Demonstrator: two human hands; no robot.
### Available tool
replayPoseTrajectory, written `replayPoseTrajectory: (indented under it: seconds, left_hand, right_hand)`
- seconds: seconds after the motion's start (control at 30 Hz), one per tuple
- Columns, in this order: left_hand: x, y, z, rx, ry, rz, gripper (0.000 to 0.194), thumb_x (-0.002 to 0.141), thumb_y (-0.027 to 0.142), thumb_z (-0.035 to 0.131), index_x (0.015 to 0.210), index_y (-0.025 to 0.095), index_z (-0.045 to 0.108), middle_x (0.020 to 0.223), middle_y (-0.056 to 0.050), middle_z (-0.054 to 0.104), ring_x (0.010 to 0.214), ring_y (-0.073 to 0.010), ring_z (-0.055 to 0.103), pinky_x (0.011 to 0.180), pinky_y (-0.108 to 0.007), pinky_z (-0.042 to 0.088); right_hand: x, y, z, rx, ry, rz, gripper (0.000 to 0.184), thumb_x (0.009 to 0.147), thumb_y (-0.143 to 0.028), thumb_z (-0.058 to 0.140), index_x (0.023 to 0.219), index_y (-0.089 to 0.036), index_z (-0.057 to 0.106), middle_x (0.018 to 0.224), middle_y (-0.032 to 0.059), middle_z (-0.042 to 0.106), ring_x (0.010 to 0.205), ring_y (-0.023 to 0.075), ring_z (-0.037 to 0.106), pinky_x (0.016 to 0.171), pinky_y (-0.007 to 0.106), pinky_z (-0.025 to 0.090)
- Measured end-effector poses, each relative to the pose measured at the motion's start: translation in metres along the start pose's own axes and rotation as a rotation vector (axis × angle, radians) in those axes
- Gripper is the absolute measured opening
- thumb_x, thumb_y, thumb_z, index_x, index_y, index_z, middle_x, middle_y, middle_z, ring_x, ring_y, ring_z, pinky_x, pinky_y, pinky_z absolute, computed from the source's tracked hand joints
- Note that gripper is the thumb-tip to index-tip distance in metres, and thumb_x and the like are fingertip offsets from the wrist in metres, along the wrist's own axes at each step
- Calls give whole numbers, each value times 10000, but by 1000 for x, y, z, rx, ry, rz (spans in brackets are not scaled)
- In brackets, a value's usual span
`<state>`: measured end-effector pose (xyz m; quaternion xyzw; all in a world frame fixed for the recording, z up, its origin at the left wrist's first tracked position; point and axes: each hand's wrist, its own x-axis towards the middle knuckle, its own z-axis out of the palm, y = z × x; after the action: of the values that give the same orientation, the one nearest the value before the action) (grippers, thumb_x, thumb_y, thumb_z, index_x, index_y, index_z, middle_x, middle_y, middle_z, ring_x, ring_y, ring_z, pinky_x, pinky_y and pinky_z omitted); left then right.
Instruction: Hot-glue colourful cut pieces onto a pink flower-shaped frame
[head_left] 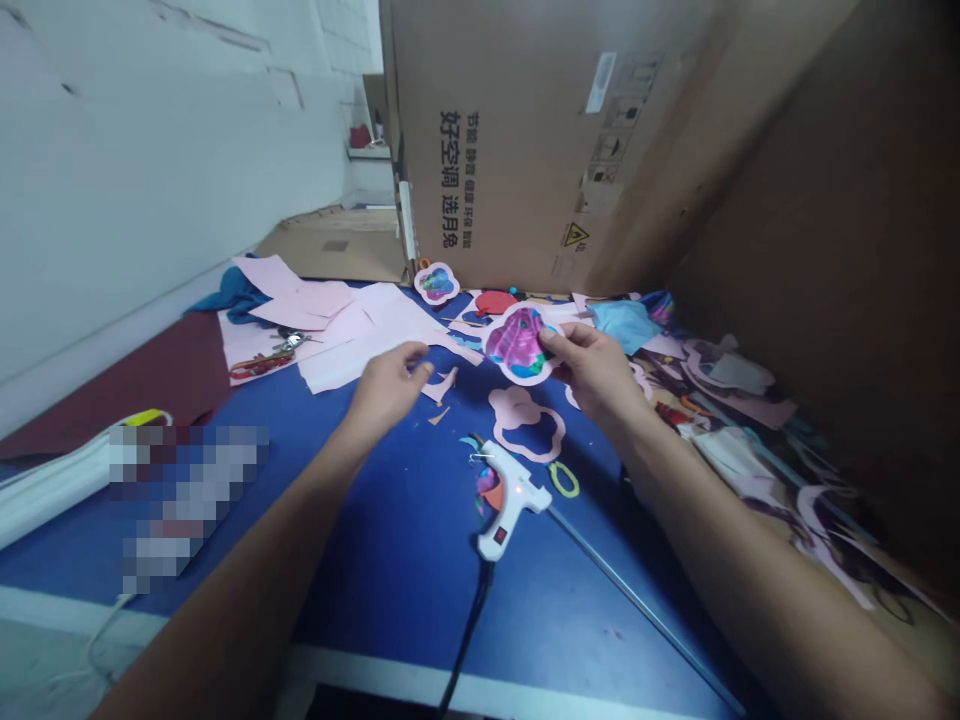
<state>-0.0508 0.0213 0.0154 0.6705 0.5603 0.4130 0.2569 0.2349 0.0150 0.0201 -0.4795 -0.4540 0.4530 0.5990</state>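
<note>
1. We take the one white glue gun [514, 495] on the blue table [390, 600] as our landmark.
2. Beyond it, our right hand [596, 365] pinches one pink-rimmed piece [517, 340], purple at its centre, between thumb and fingers.
3. Beyond the gun and to its left, our left hand [394, 385] holds nothing that we can see, fingers loosely bent, thumb near the index finger.
4. We count one blue-centred piece [436, 284] farther beyond the gun, one pink frame [556, 440] just past it and one yellow-green ring [564, 480] just right.
5. A shiny scrap [486, 482] is partly hidden by the gun; left of the gun, a pixelated object [195, 500] is unreadable.
6. One cardboard box [525, 150] stands beyond the gun, cut off at the top; we cannot see its contents.
</note>
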Motion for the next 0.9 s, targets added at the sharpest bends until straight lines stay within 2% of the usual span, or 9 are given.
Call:
replayPoseTrajectory:
  seconds: [0.13,0.23,0.43,0.5,0.57,0.63,0.7,0.77,0.9]
  left_hand:
    - [-8,-15,10,276,-240,190,315,992,238,656,1274,254,795,1444,-107,764,1349,-339,688,1146,-429,485]
    - [-11,-25,12,464,-296,198,247,1013,257,627,1181,262,808,1345,-97,799,1285,-337,707,1045,-405,520]
    - [1,-41,-14,729,-292,152,290,1043,207,510,995,227,796,1161,-112,808,1121,-313,729,903,-378,523]
    - [6,-45,-25,742,-277,136,272,1038,227,535,1075,238,804,1211,-105,805,1163,-317,720,930,-378,527]
    - [15,-49,-33,746,-173,133,298,1033,281,576,1242,244,785,1344,-110,775,1267,-330,684,1017,-393,522]
    - [28,-53,-40,790,-22,95,427,1037,370,597,1412,204,715,1489,-155,701,1374,-363,622,1106,-435,498]
    - [44,-57,-45,876,27,-48,574,1014,487,630,1468,138,671,1503,-229,669,1381,-407,608,1104,-486,507]
    - [59,-62,-48,931,-39,-174,543,980,512,660,1369,141,738,1461,-239,689,1360,-417,623,1074,-483,521]
    - [71,-72,-47,833,-86,-253,315,930,384,706,1150,197,833,1314,-185,773,1223,-370,706,942,-415,550]
  right_hand:
    - [4,6,-7,18,20,10,515,623,-608,1018,746,-237,682,723,-19,692,642,141,600,603,275,507]
    - [4,12,-8,21,4,32,508,630,-611,1013,749,-242,684,731,-19,690,650,144,606,610,277,509]
    - [6,18,-10,-7,9,33,486,663,-614,992,763,-249,687,747,-16,694,656,150,603,613,285,500]
    - [7,18,-11,-3,12,30,494,656,-623,991,760,-249,687,742,-14,694,652,154,604,612,291,501]
    - [8,19,-11,7,11,33,503,648,-626,996,757,-246,685,736,-12,696,653,156,610,613,292,502]
    - [8,20,-11,14,9,42,505,642,-619,1004,755,-243,687,730,-9,697,653,155,612,610,288,498]
    - [8,20,-10,21,12,48,506,629,-608,1016,750,-239,691,721,-7,695,649,152,607,599,283,493]
    - [8,19,-10,24,17,57,512,607,-605,1027,741,-239,695,710,-6,690,638,151,598,590,283,494]
    - [9,16,-9,22,25,65,526,576,-617,1034,737,-242,702,705,-8,694,624,148,595,590,287,508]
